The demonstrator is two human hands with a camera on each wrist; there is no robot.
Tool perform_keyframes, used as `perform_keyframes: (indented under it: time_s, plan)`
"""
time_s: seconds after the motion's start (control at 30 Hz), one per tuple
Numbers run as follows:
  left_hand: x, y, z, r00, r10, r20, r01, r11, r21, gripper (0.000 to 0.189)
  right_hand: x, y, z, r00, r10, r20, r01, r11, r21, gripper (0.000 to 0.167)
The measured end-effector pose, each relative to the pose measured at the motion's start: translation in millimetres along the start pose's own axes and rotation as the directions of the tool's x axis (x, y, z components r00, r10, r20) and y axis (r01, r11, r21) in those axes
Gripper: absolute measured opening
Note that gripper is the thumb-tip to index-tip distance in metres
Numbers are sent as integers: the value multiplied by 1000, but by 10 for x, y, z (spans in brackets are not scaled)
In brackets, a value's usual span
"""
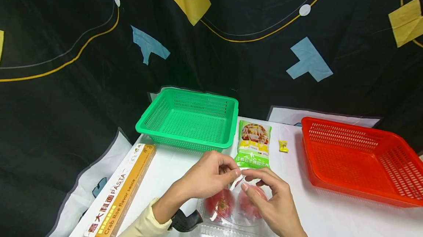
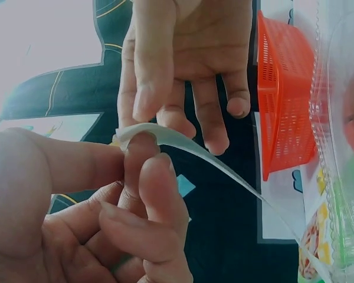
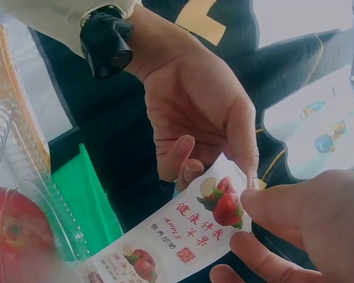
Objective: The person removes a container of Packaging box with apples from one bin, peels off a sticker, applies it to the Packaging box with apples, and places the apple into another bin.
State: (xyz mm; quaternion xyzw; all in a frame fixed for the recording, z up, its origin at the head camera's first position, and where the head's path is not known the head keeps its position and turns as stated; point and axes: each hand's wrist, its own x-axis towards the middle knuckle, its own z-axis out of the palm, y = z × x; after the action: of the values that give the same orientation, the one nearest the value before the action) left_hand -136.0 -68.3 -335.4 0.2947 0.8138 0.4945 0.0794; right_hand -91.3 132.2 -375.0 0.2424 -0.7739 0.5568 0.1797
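Observation:
A clear plastic clamshell box (image 1: pixel 203 226) with red apples (image 1: pixel 219 203) inside lies at the front of the table. A white paper label strip (image 3: pixel 186 236), printed with red apples and "APPLE", rises from the box. My left hand (image 1: pixel 206 174) pinches the strip's free end between thumb and fingers (image 2: pixel 143 144). Facing it from the right, my right hand (image 1: pixel 275 196) has its fingertips at the strip's end and edge (image 3: pixel 242 240), thumb and index spread apart. In the left wrist view the right hand's other fingers (image 2: pixel 209 118) hang loosely, holding nothing.
A green basket (image 1: pixel 147 119) stands at the back left and a red basket (image 1: pixel 363 194) at the right. Behind the box lie a green-and-yellow food packet (image 1: pixel 253 143) and a small yellow wrapped piece (image 1: pixel 283 146). A long pasta box (image 1: pixel 122 189) lies along the left edge.

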Motion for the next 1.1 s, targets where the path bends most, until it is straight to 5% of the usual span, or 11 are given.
perform_keyframes:
  time_s: [0.5,1.1]
  plan:
    - [-7,18,27,1000,-25,2,25,999,-47,17,37,30,38,996,-21,-92,17,999,-43,25]
    - [-12,21,-57,997,-34,-67,32,999,-29,16,-4,57,17,993,-64,-98,63,998,-15,31]
